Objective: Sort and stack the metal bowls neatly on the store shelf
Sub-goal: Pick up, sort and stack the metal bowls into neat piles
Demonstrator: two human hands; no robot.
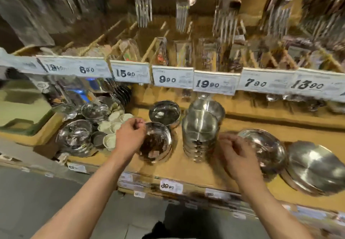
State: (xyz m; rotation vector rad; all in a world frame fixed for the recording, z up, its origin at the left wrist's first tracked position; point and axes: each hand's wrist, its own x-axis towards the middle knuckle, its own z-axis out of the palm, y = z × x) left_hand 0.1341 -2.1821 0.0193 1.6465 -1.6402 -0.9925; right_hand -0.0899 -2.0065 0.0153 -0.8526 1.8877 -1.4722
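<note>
On the wooden shelf (186, 166) a shiny metal bowl (158, 145) sits in front of a second single bowl (165, 111). My left hand (130, 136) is at the near bowl's left rim, with curled fingers pinching the edge. To the right stands a tall stack of nested metal bowls (200, 132). My right hand (237, 154) is blurred. Its fingers are loosely curled beside the left rim of a wide shallow bowl (267, 151), and nothing shows in its grasp. A larger wide bowl (317, 171) leans at the far right.
At the left, more metal bowls (74, 137) crowd around several small white cups (112, 126). A shelf edge with price tags (214, 84) overhangs the bowls at the back. Forks (142, 10) hang above. The shelf's front lip with labels (170, 186) is close to my forearms.
</note>
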